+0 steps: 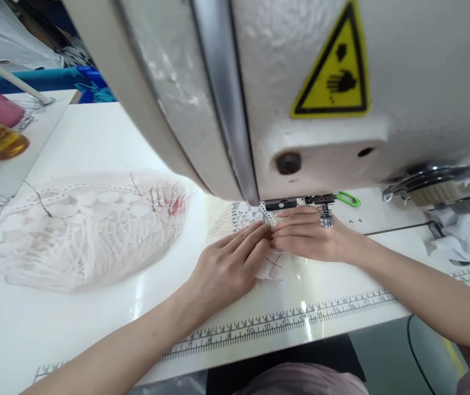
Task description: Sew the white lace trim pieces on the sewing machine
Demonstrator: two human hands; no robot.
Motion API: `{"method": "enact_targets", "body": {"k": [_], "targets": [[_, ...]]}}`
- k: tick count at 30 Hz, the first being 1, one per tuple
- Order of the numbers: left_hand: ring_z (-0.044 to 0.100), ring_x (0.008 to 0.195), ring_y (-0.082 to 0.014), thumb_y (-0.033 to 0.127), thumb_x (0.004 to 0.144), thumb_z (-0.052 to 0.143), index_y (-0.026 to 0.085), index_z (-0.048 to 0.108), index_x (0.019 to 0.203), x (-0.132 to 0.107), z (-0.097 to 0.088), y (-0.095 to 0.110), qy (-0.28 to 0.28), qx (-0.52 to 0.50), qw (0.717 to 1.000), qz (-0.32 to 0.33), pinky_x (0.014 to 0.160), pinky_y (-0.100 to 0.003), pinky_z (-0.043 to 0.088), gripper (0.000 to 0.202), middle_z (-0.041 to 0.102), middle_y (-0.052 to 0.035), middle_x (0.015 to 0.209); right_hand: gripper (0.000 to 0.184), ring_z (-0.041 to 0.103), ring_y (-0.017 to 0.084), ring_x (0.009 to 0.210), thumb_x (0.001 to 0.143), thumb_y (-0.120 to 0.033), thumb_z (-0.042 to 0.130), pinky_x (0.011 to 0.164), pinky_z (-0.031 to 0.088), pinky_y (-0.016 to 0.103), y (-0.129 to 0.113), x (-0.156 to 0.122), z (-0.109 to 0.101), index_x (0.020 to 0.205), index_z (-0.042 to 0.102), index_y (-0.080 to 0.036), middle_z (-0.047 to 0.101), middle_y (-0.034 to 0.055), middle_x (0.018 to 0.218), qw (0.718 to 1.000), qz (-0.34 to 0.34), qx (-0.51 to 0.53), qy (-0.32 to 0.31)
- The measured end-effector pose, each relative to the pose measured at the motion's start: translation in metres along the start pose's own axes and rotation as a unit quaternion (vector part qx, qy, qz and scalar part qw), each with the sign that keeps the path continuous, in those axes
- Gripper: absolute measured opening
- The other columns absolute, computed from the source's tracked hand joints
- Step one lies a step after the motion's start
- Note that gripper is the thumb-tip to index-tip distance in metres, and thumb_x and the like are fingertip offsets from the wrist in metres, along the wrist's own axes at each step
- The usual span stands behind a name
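Just below the cream-painted metal sewing-machine head (268,129), we see the left hand (229,260) and right hand (313,236) resting on a small white lace piece (242,214), fingertips meeting, presumably to keep it flat (whether either grip pinches it, we cannot tell). Leftward, a larger oval white lace article (90,236) lies on the glossy white tabletop (95,137), apparently set clear of the hands.

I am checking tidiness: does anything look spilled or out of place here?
No spill stands out. Untidy: dark and red threads straggle over the white lace at left, and dark specks dot the surface near the green object.
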State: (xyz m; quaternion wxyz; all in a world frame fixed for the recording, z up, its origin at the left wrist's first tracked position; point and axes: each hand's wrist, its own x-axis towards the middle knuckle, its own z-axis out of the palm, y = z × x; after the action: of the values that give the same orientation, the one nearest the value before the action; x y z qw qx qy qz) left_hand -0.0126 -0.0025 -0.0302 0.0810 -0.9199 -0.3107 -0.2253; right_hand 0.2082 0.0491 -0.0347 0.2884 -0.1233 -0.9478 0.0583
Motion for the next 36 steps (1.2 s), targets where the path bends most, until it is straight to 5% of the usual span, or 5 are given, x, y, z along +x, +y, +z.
{"method": "enact_targets", "body": {"k": [11,20,28,36], "targets": [[0.060,0.115,-0.0237,0.009,0.083,0.048,0.006,0.059,0.104,0.003,0.002,0.001,-0.005,-0.015,1.000,-0.016,0.093,-0.034,0.055,0.023,0.066,-0.0147,0.118,0.025,0.060,0.008,0.086,0.092,-0.009,0.043,0.092,0.051,0.026,0.000,-0.013,0.010,0.095,0.062,-0.025,0.066,-0.0076,0.090,0.993,0.050,-0.104,-0.030],[0.056,0.119,-0.0238,0.006,0.085,0.043,0.006,0.056,0.113,0.004,0.005,0.001,-0.010,-0.023,0.999,-0.021,0.093,-0.035,0.056,0.031,0.064,-0.0139,0.121,0.015,0.063,0.012,0.086,0.091,-0.015,0.050,0.078,0.054,0.027,0.001,-0.009,0.002,0.097,0.062,-0.022,0.068,-0.0003,0.093,0.992,0.086,-0.095,-0.014],[0.059,0.116,-0.0244,0.011,0.088,0.047,0.007,0.058,0.106,0.006,0.003,-0.001,-0.004,-0.026,1.000,-0.014,0.095,-0.037,0.054,0.022,0.065,-0.0151,0.118,0.013,0.064,0.012,0.093,0.088,-0.011,0.055,0.082,0.055,0.025,0.002,-0.006,0.003,0.096,0.062,-0.018,0.070,-0.0010,0.096,0.997,0.046,-0.060,0.021],[0.069,0.097,-0.0215,0.007,0.080,0.047,0.014,0.055,0.084,0.002,-0.001,-0.003,-0.008,0.002,0.999,-0.046,0.081,-0.031,0.059,0.011,0.067,-0.0142,0.114,0.013,0.062,0.011,0.099,0.089,-0.010,0.054,0.094,0.051,0.030,-0.002,0.000,0.021,0.096,0.063,-0.017,0.070,-0.0004,0.102,0.996,0.008,-0.083,0.028]]}}
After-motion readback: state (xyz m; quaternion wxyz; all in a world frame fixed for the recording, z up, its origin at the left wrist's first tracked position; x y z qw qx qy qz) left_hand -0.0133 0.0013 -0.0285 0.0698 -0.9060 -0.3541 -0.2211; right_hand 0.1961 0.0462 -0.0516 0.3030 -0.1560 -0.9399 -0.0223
